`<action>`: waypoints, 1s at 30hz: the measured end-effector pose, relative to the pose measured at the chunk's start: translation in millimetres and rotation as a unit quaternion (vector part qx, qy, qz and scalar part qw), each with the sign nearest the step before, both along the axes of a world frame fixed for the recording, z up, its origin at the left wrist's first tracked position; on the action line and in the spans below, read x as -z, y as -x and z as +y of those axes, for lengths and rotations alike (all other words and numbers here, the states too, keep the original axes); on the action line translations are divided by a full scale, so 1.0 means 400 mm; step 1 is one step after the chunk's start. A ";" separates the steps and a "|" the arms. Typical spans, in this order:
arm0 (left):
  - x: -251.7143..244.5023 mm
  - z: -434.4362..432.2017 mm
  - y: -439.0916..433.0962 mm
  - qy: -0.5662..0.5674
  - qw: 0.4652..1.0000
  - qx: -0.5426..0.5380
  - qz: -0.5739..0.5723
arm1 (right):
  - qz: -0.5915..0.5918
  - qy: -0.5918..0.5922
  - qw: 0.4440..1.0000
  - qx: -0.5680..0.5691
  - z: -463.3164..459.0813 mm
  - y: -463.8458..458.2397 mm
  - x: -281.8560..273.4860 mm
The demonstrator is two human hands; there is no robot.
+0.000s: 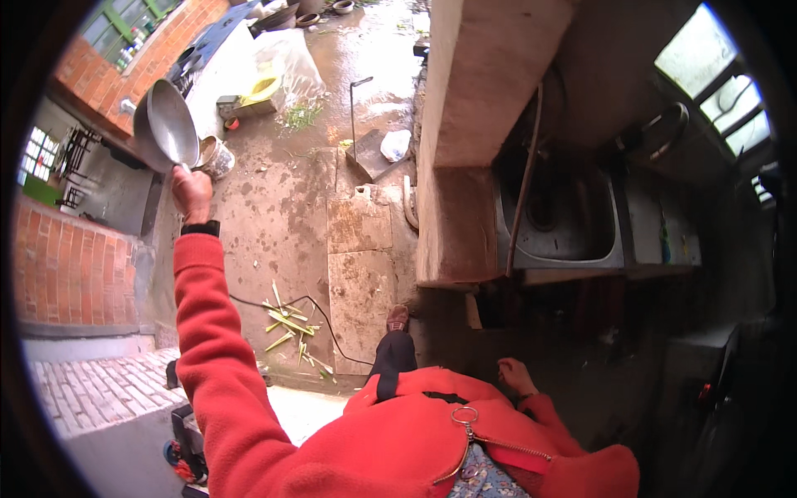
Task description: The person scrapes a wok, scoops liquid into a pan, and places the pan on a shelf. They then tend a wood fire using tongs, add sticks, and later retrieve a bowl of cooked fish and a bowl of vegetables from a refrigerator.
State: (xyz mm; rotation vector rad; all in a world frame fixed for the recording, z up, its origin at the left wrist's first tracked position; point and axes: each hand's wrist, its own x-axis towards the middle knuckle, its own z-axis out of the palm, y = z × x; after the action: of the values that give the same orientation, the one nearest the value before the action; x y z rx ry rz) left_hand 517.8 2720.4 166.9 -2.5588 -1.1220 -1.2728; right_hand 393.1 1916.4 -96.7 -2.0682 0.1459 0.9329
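Observation:
My left hand [192,190] is stretched out far to the left and grips a deep round metal pan [165,124] at its near edge. The pan is tipped on its side, with its shiny inside facing right. Whether a handle lies inside my fist cannot be seen. Low beside my body hangs my right hand [515,376], in shadow, its fingers loosely bent and apart with nothing visible in them. A stainless steel sink [613,243] is set in a counter ahead of it on the right.
Cut green stalks [289,320] and a black cable [320,305] lie on the wet concrete floor. Beyond the pan stands a dirty bucket [218,160]. A long-handled dustpan [372,163] holds a white plastic bag [396,145]. A plastered pillar [457,93] rises left of the sink.

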 end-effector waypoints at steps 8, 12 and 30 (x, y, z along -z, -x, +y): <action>-0.065 -0.431 0.220 0.661 0.672 0.303 -0.143 | 0.011 -0.056 0.990 0.127 -0.040 0.106 0.039; -0.110 -0.753 0.321 0.701 0.588 0.386 -0.119 | -0.037 0.002 0.974 0.225 -0.191 0.267 0.102; 0.181 -1.496 -0.378 -0.019 0.812 0.533 0.239 | 0.197 0.049 0.714 0.670 -0.419 1.137 0.189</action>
State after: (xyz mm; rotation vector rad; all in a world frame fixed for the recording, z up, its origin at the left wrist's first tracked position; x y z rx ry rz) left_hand 669.0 2121.9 94.4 -3.2280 0.5452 -0.5426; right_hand -61.7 1748.9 -172.2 -1.2039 1.6846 0.3482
